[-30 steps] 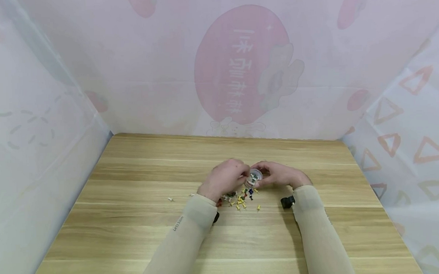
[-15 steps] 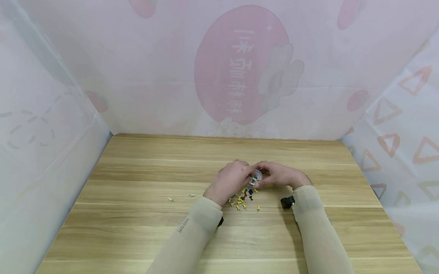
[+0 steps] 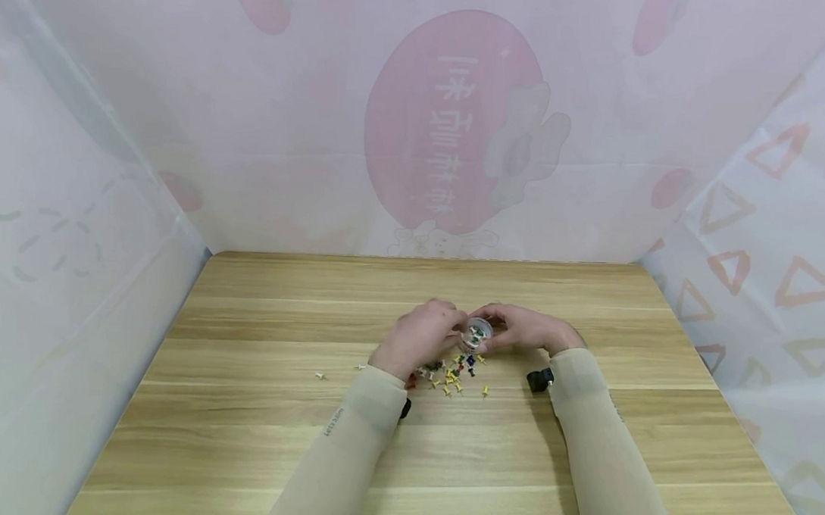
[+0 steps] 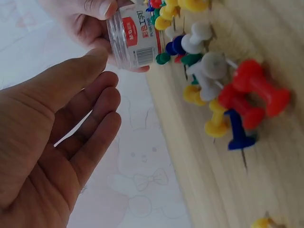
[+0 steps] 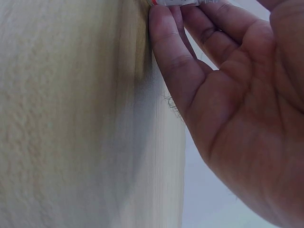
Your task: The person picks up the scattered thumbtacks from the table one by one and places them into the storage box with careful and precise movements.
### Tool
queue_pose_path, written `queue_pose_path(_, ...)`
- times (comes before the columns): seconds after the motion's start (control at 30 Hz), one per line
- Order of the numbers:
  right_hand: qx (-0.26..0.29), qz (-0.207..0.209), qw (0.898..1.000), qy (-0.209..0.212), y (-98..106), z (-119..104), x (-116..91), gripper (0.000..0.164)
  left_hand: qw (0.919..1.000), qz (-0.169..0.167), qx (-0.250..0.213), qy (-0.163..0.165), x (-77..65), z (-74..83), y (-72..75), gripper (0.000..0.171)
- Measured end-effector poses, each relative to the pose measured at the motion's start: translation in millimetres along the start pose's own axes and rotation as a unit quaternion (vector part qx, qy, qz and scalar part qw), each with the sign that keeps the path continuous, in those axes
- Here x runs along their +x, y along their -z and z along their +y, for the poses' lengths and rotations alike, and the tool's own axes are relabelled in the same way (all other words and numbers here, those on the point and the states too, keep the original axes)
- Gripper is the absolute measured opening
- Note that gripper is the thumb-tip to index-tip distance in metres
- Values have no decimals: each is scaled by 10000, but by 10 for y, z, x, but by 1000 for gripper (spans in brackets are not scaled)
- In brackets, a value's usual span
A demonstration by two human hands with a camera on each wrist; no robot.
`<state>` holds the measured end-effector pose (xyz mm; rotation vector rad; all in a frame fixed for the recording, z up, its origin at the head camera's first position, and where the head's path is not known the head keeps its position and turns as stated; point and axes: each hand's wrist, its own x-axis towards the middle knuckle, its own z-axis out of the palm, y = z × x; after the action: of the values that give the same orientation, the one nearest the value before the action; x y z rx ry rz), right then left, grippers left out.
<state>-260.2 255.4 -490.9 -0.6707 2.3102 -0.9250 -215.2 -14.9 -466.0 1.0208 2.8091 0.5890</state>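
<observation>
At the far left of the head view, you have a pale cloth wall [image 3: 66, 315] beside the tabletop [image 3: 460, 453]. Left of centre, a white pin [image 3: 319, 375] lies on the wood, with a second white pin [image 3: 359, 368] just beside your left sleeve [image 3: 353, 430], which bears dark lettering.

Your left hand [image 3: 418, 339] is at the centre, next to the jar's mouth. In the left wrist view its fingers bend gently and the thumb tip lies close to the forefinger; you cannot tell whether a pin is pinched between them.

Under and just right of that hand, in the lower centre, sits your pile of pins [image 3: 451, 376]: red and white toward its left, yellow in the middle, dark blue toward its right. One yellow pin [image 3: 485, 391] lies apart at the lower right of the pile.

Right of centre, just above the pile, is your clear jar [image 4: 135, 38], mouth up, with green and white pins inside and a printed label on its side. You cannot tell whether its base touches the wood.

Your right hand [image 3: 529, 331] grips the jar from the right, thumb on the near side and fingers on the far side. Below that wrist is a black camera [image 3: 539, 380], against your right sleeve [image 3: 595, 418].
</observation>
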Motion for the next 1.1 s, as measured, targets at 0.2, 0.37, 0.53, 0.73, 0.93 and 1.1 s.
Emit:
queue_pose_path(0.2,63,3,9999,121,4,6,0,65,9990,-393,-163,141,-50,-21,69,12)
queue_pose_path(0.37,84,7,9998,159,4,11,-2,66,9970,-671,-279,270,-90,-23,88,7)
queue_pose_path(0.53,97,10,9998,168,5,8,-11,65,9947,-892,-383,349,-101,-26,79,11)
queue_pose_path(0.73,63,18,9998,200,-2,3,-3,65,9909,-1181,-449,455,-104,-20,40,17)
queue_pose_path(0.93,-27,16,9996,272,2,-1,-1,64,9903,-1239,-373,506,-104,-20,2,14)
queue_pose_path(1.1,-18,20,9998,219,1,2,-2,65,9910,-1215,-301,480,-101,-18,-14,14)
